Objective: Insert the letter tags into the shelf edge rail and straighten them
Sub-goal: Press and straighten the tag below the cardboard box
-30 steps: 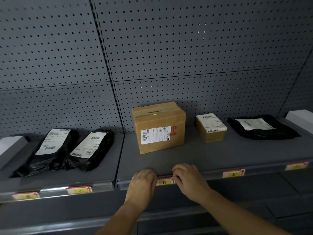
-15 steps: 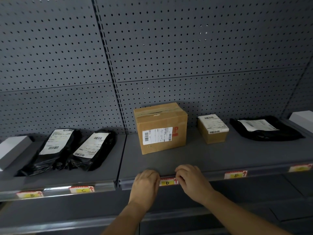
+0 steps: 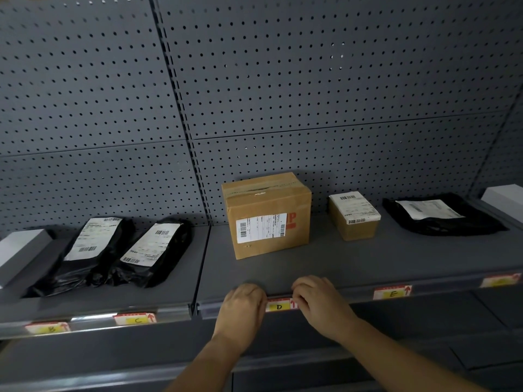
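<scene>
Shelf edge rail (image 3: 353, 296): carrying tags B, C, D, E, plus one unreadable at far right.
Tag D (image 3: 279, 305): seated in rail, apparently level, mid-straightening.
Left hand (image 3: 242, 302), right hand (image 3: 321, 299): fingers curled together, pressing D's two ends.

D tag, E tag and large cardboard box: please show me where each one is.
D tag (image 3: 279, 306), head view, on its yellow letter patch.
E tag (image 3: 392, 293), head view, on its yellow middle.
Large cardboard box (image 3: 266, 219), head view, on its front face.
</scene>
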The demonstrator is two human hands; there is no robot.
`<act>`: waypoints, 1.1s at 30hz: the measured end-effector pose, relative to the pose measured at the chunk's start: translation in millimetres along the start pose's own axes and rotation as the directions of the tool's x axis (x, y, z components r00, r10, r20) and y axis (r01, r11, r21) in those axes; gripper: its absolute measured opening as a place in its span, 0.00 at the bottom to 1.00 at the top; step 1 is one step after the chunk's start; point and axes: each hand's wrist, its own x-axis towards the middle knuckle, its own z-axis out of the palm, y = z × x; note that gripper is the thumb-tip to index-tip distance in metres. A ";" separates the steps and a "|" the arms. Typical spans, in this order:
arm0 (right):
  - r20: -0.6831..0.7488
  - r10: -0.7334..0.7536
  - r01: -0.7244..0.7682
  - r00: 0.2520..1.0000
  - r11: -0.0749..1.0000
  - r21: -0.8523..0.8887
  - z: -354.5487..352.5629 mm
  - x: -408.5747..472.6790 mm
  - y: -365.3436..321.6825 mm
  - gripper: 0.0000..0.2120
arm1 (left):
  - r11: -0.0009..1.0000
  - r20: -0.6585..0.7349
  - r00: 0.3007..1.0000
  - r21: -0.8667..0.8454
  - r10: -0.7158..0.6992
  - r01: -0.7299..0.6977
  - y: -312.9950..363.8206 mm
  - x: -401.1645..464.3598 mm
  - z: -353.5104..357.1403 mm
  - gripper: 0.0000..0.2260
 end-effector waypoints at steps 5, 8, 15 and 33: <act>-0.011 -0.005 0.005 1.000 1.000 0.000 2.0 0.7 1.9 0.08 | 1.000 -0.006 1.000 -0.012 0.019 -0.019 -0.6 -0.5 -0.9 0.05; 0.013 -0.004 0.005 1.000 1.000 -0.011 1.9 1.5 3.2 0.08 | 1.000 0.005 1.000 0.002 0.023 -0.023 -0.8 0.2 -1.3 0.05; 0.017 0.008 -0.008 1.000 1.000 0.006 2.0 2.3 5.7 0.07 | 1.000 -0.014 1.000 -0.023 0.009 -0.009 -1.2 -1.2 1.0 0.06; -0.102 -0.063 0.076 0.993 0.990 0.120 39.7 52.5 -68.2 0.03 | 0.999 -0.197 0.980 -0.035 -0.012 0.006 -73.7 -45.1 -42.1 0.07</act>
